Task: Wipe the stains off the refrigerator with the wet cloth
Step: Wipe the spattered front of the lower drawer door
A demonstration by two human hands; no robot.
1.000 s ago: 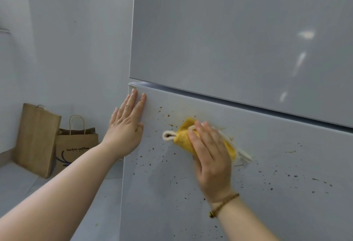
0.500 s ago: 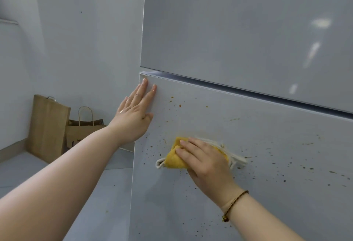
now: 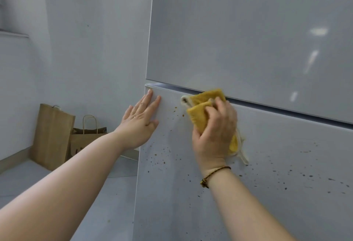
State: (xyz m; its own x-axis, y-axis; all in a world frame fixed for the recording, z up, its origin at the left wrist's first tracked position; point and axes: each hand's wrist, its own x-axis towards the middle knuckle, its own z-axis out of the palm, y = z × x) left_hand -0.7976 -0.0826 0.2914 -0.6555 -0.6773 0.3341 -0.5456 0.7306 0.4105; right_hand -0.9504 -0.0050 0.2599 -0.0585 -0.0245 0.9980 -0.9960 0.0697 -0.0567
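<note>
Wiping: my right hand (image 3: 214, 131), fingers clamped on yellow cloth (image 3: 202, 107), frame centre.
Bracing: my left hand (image 3: 139, 120), fingers straight, flat on refrigerator (image 3: 267, 164).
Stains (image 3: 164, 162): lower centre, right.

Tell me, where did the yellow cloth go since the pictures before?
The right hand slid the yellow cloth down the lower door, then swept it up to the gap under the upper door, gripping it all the while. The left hand stayed flat on the lower door's left edge. Brown stains remain below and to the right; the paper bags did not move.
</note>
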